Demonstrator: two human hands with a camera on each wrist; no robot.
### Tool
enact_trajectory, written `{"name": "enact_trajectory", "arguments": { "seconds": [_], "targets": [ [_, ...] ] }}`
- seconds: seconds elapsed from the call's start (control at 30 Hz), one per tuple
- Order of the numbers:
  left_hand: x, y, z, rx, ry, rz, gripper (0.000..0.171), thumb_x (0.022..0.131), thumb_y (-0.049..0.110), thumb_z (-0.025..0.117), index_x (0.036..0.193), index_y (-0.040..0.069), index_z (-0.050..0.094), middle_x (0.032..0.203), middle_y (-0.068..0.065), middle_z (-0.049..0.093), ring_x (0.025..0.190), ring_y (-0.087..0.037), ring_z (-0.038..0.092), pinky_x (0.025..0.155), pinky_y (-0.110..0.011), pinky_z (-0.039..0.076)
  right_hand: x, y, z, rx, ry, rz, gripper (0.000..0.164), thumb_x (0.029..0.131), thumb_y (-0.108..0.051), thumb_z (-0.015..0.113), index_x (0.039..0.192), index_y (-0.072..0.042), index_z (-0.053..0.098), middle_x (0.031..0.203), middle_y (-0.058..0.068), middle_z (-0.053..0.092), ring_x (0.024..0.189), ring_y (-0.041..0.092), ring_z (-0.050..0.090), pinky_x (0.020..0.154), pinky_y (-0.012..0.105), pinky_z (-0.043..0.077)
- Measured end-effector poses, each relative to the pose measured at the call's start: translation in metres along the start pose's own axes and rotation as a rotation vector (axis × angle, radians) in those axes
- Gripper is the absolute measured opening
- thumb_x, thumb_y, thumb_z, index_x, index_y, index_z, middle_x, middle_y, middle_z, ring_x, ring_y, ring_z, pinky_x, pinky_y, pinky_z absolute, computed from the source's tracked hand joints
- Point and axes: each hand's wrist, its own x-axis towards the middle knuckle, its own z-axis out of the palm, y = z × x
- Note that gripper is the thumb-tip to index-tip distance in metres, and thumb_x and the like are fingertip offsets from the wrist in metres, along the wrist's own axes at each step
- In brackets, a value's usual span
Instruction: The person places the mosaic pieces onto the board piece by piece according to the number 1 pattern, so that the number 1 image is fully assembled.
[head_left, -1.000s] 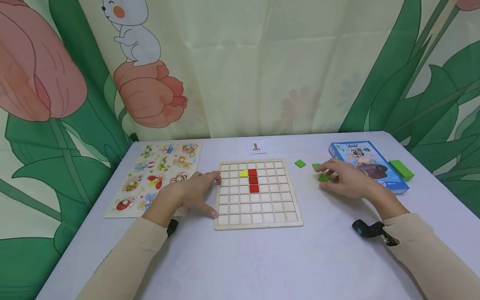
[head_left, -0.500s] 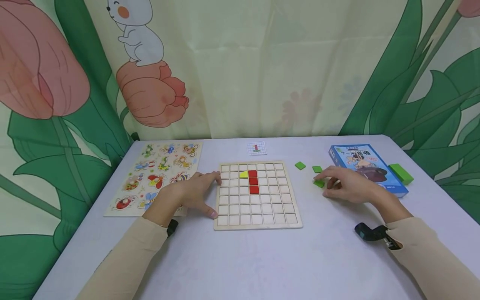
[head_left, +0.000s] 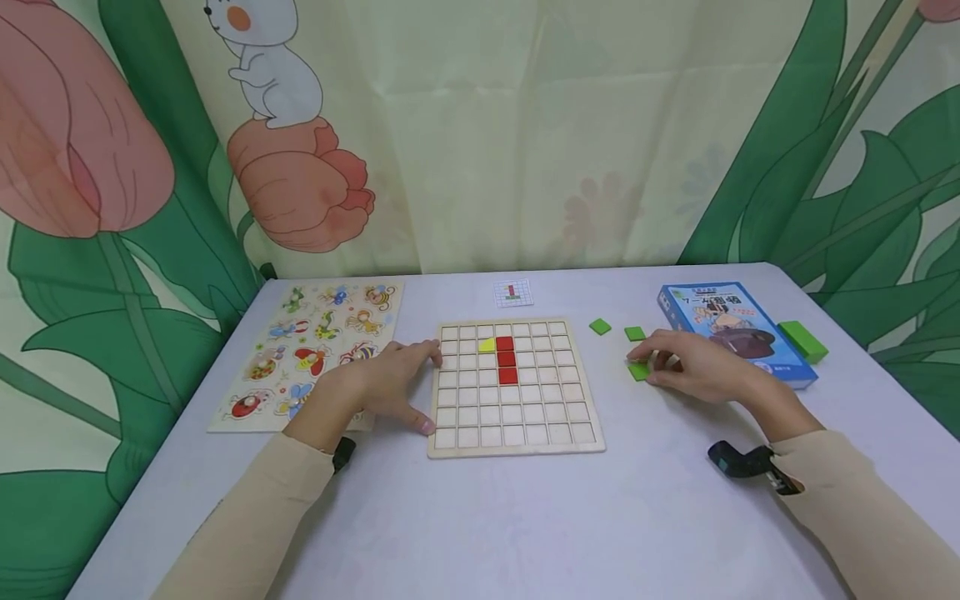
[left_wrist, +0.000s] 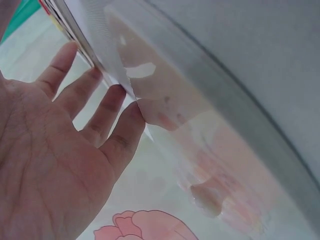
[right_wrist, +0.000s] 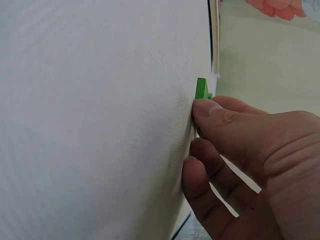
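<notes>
A wooden grid board lies mid-table; my left hand steadies its left edge, thumb near the front corner, fingers further back. The left wrist view shows those fingers extended and apart. On the board, three red square tiles form a column, with a yellow piece left of the top one. To the right, my right hand pinches a green square tile between thumb and index finger, low at the tabletop. The same tile sticks out past the thumb in the right wrist view.
Two more green tiles lie nearby, one toward the board, another just behind the right hand. A small pattern card sits behind the board. At right are a blue box and green block; at left, an insect-picture board.
My right hand has shifted slightly left and toward me, and the nearest green tile has slid a little with its fingers. The left hand and board have stayed put.
</notes>
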Motion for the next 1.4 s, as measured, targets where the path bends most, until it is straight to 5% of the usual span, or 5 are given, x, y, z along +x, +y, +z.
{"name": "enact_trajectory", "arguments": {
  "seconds": [0.33,0.57,1.0,1.4],
  "targets": [
    [0.000,-0.002,0.000,-0.006,0.003,0.017,0.093,0.068,0.055,0.093,0.142,0.029,0.042,0.155,-0.004,0.044,0.145,-0.029,0.034,0.109,-0.057,0.040,-0.001,0.004,0.001,0.100,-0.013,-0.040,0.034,0.100,-0.011,0.068,0.134,-0.015,0.065,0.116,-0.004,0.066,0.103,0.019,0.063,0.083,0.030,0.052],
    [-0.001,-0.002,0.000,-0.006,0.000,-0.013,0.095,0.067,0.056,0.093,0.142,0.031,0.042,0.158,-0.004,0.041,0.145,-0.029,0.034,0.107,-0.057,0.042,-0.002,0.000,-0.003,0.164,0.039,-0.040,0.024,0.103,-0.013,0.063,0.126,-0.017,0.068,0.121,-0.001,0.067,0.109,0.020,0.061,0.087,0.029,0.051],
    [0.000,0.000,-0.001,0.006,0.007,0.021,0.096,0.067,0.055,0.093,0.143,0.027,0.041,0.158,-0.006,0.042,0.144,-0.031,0.036,0.108,-0.056,0.042,-0.002,-0.002,0.004,0.145,-0.068,-0.040,0.038,0.089,-0.018,0.082,0.124,-0.019,0.070,0.117,-0.006,0.069,0.099,0.019,0.060,0.085,0.030,0.054],
    [0.000,-0.002,-0.001,0.003,0.007,0.015,0.095,0.066,0.057,0.093,0.141,0.029,0.042,0.158,-0.006,0.042,0.144,-0.030,0.035,0.107,-0.056,0.042,-0.004,-0.010,0.005,0.105,-0.069,-0.028,0.036,0.099,-0.012,0.069,0.134,-0.016,0.064,0.120,-0.002,0.067,0.099,0.016,0.059,0.081,0.029,0.051]
  ]
}}
